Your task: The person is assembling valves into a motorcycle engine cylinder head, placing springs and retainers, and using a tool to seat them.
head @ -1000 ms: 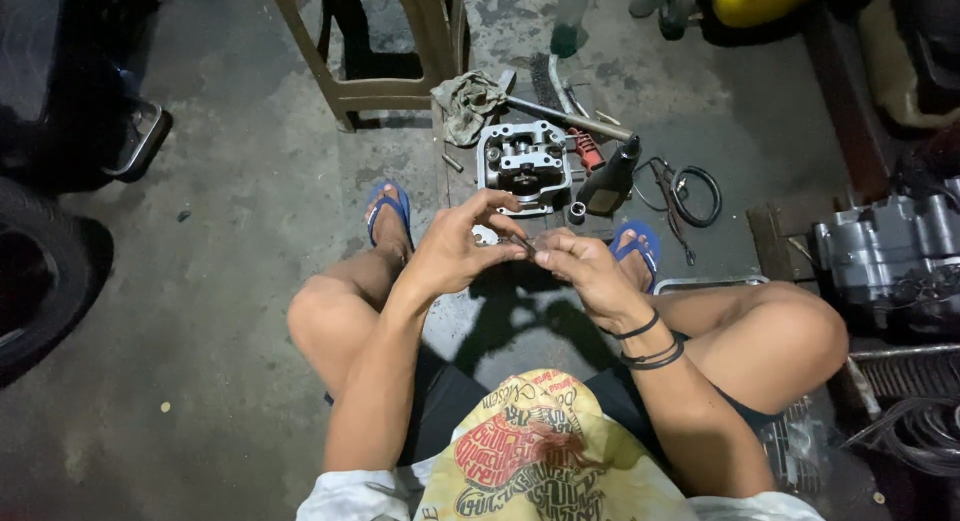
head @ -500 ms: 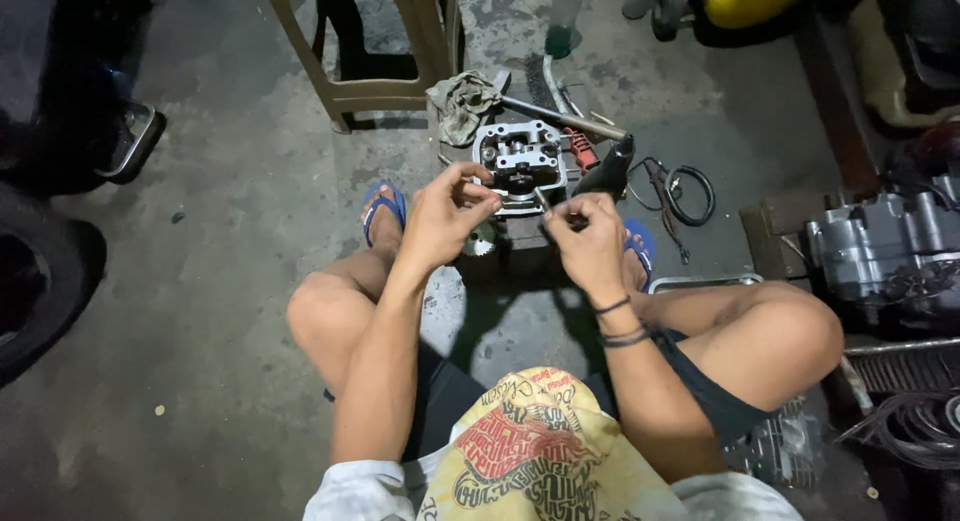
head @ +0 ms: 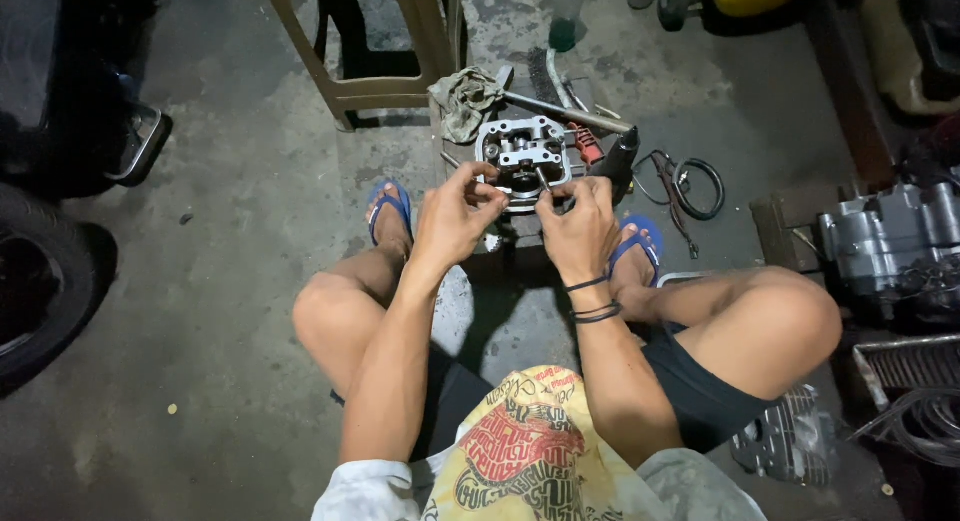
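1. A grey metal engine head [head: 527, 156] sits on a low block on the concrete floor [head: 250, 281], between the person's 2 blue sandals.
2. The left hand [head: 455, 216] pinches something small at its near edge; what it is cannot be told.
3. The right hand [head: 578, 226] grips a thin rod, seemingly a valve stem [head: 541, 178].
4. A rag [head: 465, 99] lies just behind, a plastic stool [head: 370, 81] beyond.

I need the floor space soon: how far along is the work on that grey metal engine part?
Done: the grey metal cylinder head sits stripped on the floor, tools beside it. In hand: the left hand and right hand pinch small pieces at its near edge. Left: the larger grey engine block lies apart.
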